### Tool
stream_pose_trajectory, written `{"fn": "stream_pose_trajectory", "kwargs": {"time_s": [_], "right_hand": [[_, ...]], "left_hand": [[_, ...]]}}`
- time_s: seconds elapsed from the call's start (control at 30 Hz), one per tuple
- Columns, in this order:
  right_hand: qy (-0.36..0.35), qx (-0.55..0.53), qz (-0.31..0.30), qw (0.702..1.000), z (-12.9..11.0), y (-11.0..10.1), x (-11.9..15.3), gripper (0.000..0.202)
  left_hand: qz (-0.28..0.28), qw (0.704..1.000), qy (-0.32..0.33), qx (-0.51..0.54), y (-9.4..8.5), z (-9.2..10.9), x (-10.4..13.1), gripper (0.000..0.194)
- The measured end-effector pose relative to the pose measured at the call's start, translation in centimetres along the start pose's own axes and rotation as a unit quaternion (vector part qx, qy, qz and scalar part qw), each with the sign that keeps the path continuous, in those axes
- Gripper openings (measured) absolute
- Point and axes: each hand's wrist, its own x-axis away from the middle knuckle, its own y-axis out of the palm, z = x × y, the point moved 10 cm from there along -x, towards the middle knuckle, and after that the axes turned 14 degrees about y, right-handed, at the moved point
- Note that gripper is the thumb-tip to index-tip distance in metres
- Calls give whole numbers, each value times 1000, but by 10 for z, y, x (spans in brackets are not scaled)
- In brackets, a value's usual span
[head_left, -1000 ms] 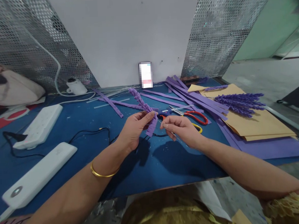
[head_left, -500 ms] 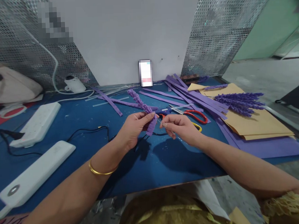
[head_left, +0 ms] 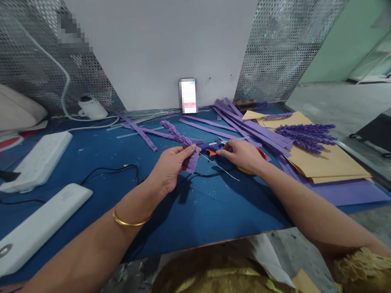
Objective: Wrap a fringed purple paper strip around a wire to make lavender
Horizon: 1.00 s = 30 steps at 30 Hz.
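Note:
My left hand pinches a purple paper flower stalk near its lower end, where a flat purple strip hangs down. From this stalk a thin wire runs out to the lower right. My right hand is at the blue glue gun with the orange trigger, its thumb and index finger close by the gun's body; the other fingers are partly hidden, and whether it grips the gun is unclear. Beneath and behind the right hand lie scissors with red handles and a yellow handle.
Purple strips lie at the back right, beside brown paper bearing finished purple stalks. A phone leans on the back panel. At the left are a power strip, a white device and a black cable.
My right hand has let go of the wire and moved right and slightly up to the glue gun. The left hand still holds the flower stalk. The whole view has shifted a little.

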Motion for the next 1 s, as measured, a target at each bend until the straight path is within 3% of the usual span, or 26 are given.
{"fn": "stream_pose_trajectory", "kwargs": {"time_s": [0.1,0.2,0.4,0.47,0.57,0.63,0.7,0.8,0.9,1.0], "right_hand": [[12,-9,-26,1000,-5,12,5,43],[54,-32,-37,997,-1,18,5,31],[80,-218,-4,973,11,15,-2,21],[56,-345,35,936,10,3,0,17],[1,-554,99,827,12,-22,10,29],[-4,-617,74,784,10,-26,11,33],[23,-647,24,762,9,-23,9,33],[29,-650,16,759,11,-30,11,34],[-51,-616,42,785,1,-49,24,30],[-110,-585,29,803,-14,-56,44,22]], "left_hand": [[-9,1000,-2,8,3,1,2,37],[-9,1000,-7,6,4,2,4,34],[7,1000,4,17,2,9,5,28],[14,1000,12,24,1,12,4,26],[26,999,15,41,-1,12,4,23],[25,998,6,51,-1,9,3,22],[22,998,-7,55,-1,5,3,23],[21,998,-12,58,-2,3,2,23],[24,997,6,71,-4,10,0,23],[36,996,19,81,-8,17,-3,25]]}}
